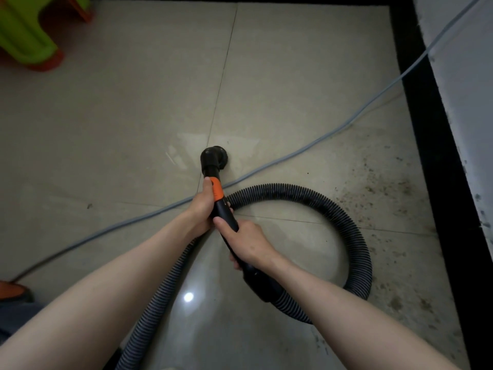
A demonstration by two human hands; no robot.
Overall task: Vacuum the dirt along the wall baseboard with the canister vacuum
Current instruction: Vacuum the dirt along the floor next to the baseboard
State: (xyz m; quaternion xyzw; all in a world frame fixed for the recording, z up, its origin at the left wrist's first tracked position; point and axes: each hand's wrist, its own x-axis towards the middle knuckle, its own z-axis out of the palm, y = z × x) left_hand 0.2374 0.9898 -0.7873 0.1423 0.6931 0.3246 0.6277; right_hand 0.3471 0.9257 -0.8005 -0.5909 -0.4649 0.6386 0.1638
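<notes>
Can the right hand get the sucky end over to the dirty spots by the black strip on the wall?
Probably yes. The right hand grips the wand, and only bare floor lies between the nozzle and the dirt beside the baseboard. The looped hose seems slack.

I'm over a beige tile floor (133,129), grout seams crossing, light glare at 6 o'clock. White wall (469,76) at 2 o'clock. Green-and-orange plastic furniture (24,30) at 10 o'clock.
</notes>
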